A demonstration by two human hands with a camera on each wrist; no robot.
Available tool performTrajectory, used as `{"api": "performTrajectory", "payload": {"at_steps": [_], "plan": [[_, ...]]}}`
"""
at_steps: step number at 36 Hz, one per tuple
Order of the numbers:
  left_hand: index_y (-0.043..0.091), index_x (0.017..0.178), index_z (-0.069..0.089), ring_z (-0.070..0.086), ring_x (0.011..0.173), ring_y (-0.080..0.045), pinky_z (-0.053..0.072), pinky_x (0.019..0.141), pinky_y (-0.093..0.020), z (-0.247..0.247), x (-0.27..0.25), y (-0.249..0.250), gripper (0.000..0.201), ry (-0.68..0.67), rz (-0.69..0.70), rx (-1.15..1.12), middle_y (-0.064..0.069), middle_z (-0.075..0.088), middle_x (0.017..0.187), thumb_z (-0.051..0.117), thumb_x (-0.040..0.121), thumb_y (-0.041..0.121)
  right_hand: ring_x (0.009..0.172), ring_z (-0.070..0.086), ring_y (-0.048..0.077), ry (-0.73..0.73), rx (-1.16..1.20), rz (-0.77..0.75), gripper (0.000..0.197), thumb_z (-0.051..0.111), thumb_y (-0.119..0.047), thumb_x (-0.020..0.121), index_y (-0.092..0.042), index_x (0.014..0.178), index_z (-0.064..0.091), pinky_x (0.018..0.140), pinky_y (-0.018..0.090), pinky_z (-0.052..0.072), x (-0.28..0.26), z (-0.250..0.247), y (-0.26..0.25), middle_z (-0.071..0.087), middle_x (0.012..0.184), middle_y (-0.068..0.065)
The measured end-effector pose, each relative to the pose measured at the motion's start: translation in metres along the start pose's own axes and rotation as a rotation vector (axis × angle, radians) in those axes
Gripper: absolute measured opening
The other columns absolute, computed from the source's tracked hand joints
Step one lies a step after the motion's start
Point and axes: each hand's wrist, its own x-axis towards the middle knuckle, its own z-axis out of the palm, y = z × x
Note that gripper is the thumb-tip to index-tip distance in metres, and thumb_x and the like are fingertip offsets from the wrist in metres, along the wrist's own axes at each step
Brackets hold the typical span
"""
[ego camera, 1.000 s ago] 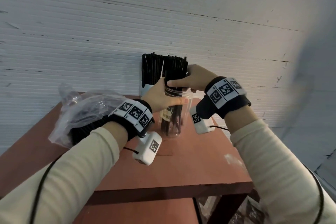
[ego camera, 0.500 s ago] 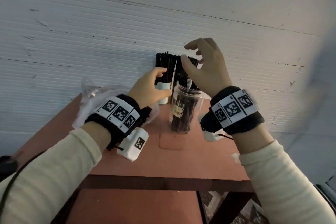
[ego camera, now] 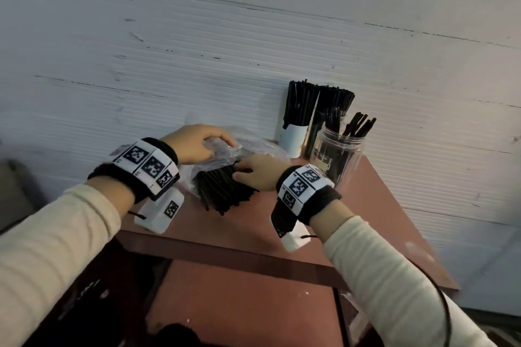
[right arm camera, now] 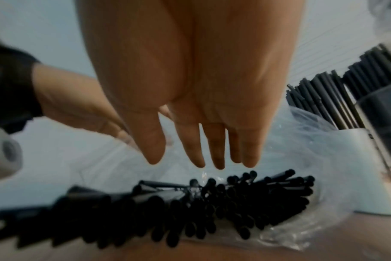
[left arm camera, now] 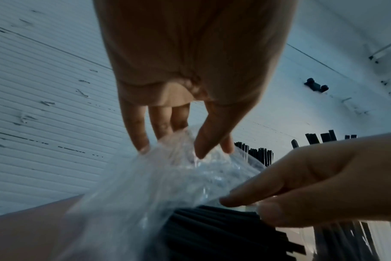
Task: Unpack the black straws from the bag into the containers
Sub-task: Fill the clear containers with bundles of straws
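We were at the step of taking a new portion of straws (ego camera: pixel 225 191) out of the bag (ego camera: pixel 253 146), which lay on the red table (ego camera: pixel 375 205) to the left of the containers. Our left hand (ego camera: pixel 194 144) pinched the loose plastic of the bag and lifted it, so the mouth stayed wide. Our right hand (ego camera: pixel 255 175) was over the pile with straight, slightly spread fingers (right arm camera: pixel 217 151), just above the straw ends, and it held nothing. The white cup (ego camera: pixel 293 138) looked full already, while the clear jar (ego camera: pixel 335 158) had only a few straws. For the next move, we think the right hand needed to close around a small bundle and carry it to the jar.
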Motion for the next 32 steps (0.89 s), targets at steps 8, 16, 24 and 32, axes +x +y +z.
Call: {"api": "performTrajectory", "payload": {"at_steps": [8,16,24,32], "plan": [[0.034,0.117,0.066,0.066,0.071,-0.013,0.041,0.053,-0.013,0.001,0.001,-0.001,0.048,0.256,0.024,-0.082,-0.002,0.059,0.136,0.051,0.089,-0.002,0.131,0.044,0.028,0.019,-0.006,0.152,0.068,0.052,-0.048,0.094,-0.007,0.145,0.034,0.105,0.036,0.038,0.038,0.012,-0.004,0.045,0.145,0.012],[0.036,0.125,0.063,0.056,0.062,0.009,0.032,0.043,-0.005,0.001,0.004,0.001,0.053,0.290,-0.014,-0.191,-0.002,0.065,0.122,0.052,0.088,-0.001,0.122,0.051,0.022,0.081,0.102,0.063,0.052,0.063,-0.021,0.089,-0.028,0.138,0.046,0.094,0.027,0.039,0.040,0.010,-0.004,0.054,0.136,0.003],[0.040,0.126,0.060,0.061,0.063,0.000,0.040,0.052,-0.008,0.002,0.011,-0.002,0.056,0.264,0.013,-0.169,0.001,0.058,0.135,0.054,0.088,0.000,0.091,0.054,0.014,0.091,0.161,0.090,0.030,0.067,-0.014,0.083,-0.021,0.113,0.064,0.074,0.024,0.041,0.039,0.013,-0.004,0.061,0.103,-0.001],[0.048,0.125,0.057,0.062,0.115,-0.018,0.053,0.086,-0.029,0.006,0.015,-0.011,0.060,0.219,0.044,-0.174,0.005,0.053,0.142,0.053,0.087,0.002,0.089,0.051,0.011,0.137,0.219,0.092,0.031,0.067,-0.009,0.082,-0.021,0.111,0.067,0.070,0.021,0.042,0.033,0.003,0.003,0.053,0.097,-0.007]]}}
